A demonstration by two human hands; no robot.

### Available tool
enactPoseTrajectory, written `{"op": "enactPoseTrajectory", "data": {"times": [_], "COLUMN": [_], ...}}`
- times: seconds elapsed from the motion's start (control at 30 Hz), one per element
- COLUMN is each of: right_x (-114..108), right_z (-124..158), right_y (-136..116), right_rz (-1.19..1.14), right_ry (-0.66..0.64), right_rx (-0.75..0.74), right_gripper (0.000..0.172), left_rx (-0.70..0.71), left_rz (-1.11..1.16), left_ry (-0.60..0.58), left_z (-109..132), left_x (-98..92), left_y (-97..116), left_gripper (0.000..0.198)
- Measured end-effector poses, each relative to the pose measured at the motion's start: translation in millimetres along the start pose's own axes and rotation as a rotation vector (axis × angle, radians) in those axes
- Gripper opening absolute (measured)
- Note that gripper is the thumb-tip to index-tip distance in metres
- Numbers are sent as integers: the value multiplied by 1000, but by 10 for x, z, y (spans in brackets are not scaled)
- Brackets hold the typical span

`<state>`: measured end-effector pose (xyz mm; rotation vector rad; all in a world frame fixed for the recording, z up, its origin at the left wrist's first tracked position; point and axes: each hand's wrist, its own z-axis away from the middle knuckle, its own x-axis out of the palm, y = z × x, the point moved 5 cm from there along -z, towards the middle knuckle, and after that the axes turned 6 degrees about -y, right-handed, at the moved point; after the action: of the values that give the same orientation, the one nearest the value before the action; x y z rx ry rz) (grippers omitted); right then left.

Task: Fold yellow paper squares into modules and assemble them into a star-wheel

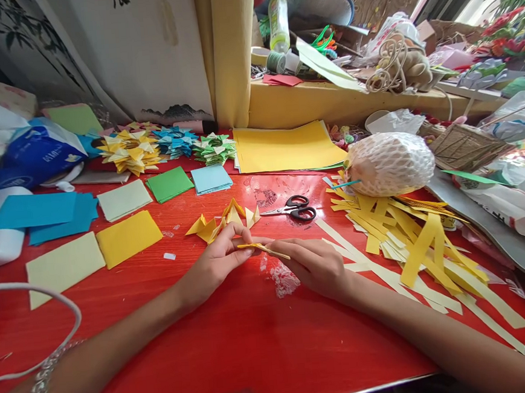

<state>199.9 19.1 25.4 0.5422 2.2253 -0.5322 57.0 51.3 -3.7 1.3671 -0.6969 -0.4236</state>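
Observation:
Between my two hands is a small folded strip of yellow and cream paper [269, 250], held above the red table. My left hand [217, 257] pinches its left end between thumb and fingers. At the other end, my right hand [315, 259] has its fingers closed along the paper; the thumb is mostly hidden. Just behind my left hand lie folded yellow and cream paper pieces [205, 228] with pointed tips. Scissors with black handles [298, 208] rest on the table beyond my right hand.
Yellow and cream paper strips [412, 251] are heaped at the right beside a net-wrapped bundle [389, 163]. Yellow sheets [286, 147] lie at the back. Pointed folded-paper stars [131, 151] stand at the back left, with stacks of coloured paper rectangles [129, 238] before them.

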Motion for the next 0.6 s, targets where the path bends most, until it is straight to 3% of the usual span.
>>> {"op": "enactPoseTrajectory", "data": {"times": [0.6], "right_x": [-15], "right_z": [5], "right_y": [-8], "right_rz": [47], "right_ry": [-14], "right_rx": [-3], "right_gripper": [30], "left_rx": [-22], "left_rz": [-192], "left_ry": [-18], "left_z": [19], "left_x": [13], "left_y": [-1], "left_gripper": [6]}}
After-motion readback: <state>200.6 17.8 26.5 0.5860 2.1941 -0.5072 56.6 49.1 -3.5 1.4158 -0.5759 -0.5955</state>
